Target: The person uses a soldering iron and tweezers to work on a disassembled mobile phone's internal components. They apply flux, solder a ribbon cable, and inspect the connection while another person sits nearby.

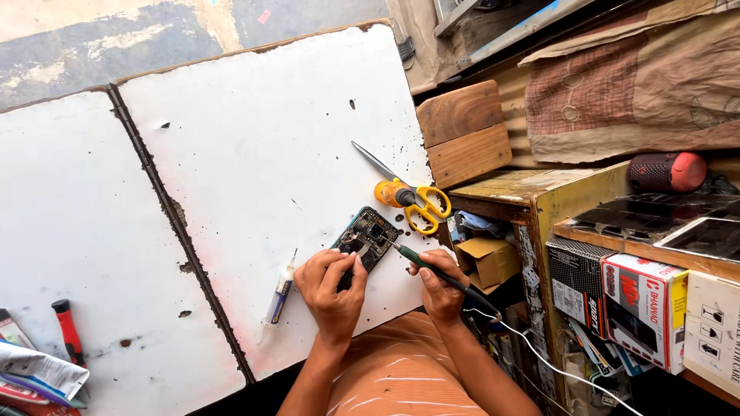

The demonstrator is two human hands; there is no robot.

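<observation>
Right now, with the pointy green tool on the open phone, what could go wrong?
The tool's tip could slip and scratch the open phone, which only the left hand steadies. The phone lies near the table edge, so a nudge might drop it. The right hand could tug the tool's white cord.

A single head-worn camera looks steeply down from above the person's lap onto the worn white tabletop [254, 154], taking in most of it at arm's length. Both hands sit low and centre, near the lens. It tilts a little rightward, catching the wooden shelf with cardboard boxes [586, 223]; its far depth is probably foreshortened.
</observation>
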